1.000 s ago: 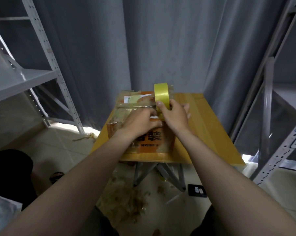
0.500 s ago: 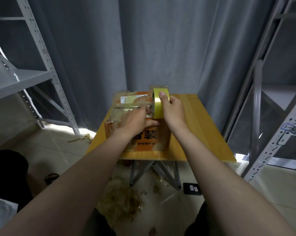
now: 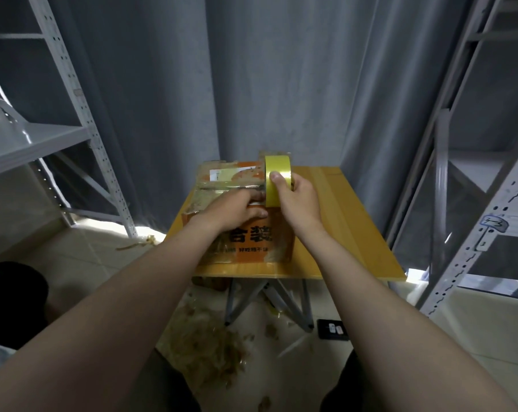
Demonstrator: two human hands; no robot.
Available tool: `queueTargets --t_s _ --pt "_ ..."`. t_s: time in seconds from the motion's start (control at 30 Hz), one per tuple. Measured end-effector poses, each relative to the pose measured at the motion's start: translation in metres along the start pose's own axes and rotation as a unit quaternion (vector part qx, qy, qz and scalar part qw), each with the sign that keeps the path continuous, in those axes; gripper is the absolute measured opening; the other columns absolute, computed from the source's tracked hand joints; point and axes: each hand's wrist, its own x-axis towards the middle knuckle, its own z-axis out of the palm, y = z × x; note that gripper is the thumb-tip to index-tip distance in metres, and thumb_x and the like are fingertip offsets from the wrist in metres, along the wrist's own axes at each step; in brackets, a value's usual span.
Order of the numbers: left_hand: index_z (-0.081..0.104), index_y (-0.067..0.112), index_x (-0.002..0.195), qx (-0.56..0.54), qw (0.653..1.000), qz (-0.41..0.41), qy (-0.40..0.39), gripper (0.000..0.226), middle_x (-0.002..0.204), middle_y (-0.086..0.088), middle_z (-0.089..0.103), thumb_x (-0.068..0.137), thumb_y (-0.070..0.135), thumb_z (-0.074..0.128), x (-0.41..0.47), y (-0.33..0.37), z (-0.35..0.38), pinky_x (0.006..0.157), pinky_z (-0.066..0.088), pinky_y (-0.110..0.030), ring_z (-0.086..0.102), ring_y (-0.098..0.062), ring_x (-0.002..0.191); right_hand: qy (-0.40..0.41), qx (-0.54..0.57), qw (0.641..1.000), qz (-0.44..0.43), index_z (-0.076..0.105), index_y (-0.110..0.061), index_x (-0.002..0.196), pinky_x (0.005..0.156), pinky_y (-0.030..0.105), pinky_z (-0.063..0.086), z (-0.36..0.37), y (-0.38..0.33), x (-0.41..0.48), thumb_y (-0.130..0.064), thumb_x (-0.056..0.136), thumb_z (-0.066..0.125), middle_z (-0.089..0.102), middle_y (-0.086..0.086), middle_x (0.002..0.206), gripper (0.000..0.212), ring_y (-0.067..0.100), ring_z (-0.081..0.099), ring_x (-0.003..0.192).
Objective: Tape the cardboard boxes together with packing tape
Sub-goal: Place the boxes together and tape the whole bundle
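- Cardboard box, orange-printed, shut and filmed with clear tape, stands on the yellow folding table; contents hidden
- Right hand grasps the yellow packing tape roll, held on edge at the box top
- Left hand presses flat on the box top; fingertips just beside the roll

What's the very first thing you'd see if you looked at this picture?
The bright yellow tape roll jumps out, held on edge at the top of the orange cardboard box with the person's right grip wrapped round it. The left grip presses on the box top just beside the roll, and the box sits on a small yellow table. Below the table, a messy heap of crumpled scraps litters the floor.
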Motion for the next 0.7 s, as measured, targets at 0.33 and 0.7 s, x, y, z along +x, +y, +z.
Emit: queueTargets --t_s 0.33,0.7 --pt "0.070 0.024 0.129 0.036 0.999 0.026 0.012 0.033 0.136 -0.002 0.065 0.101 0.040 0.063 -0.005 0.005 0.000 0.106 0.047 -0.047 0.056 -0.028 0.127 0.032 0.086 0.995 0.033 0.064 -0.025 0.072 0.052 0.014 0.038 -0.005 -0.002 -0.039 -0.044 0.102 0.059 0.063 -0.016 0.060 0.035 -0.002 0.055 0.055" --pt "0.051 0.033 0.152 0.115 0.993 0.004 0.003 0.049 0.156 0.006 0.046 0.105 0.045 0.053 -0.005 -0.007 0.007 0.112 0.040 -0.049 0.042 -0.026 0.142 0.029 0.078 0.992 0.096 0.076 -0.008 0.085 0.076 0.050 0.063 -0.005 -0.015 -0.054 -0.046 0.101 0.058 0.076 0.011 0.070 0.045 0.029 0.076 0.069"
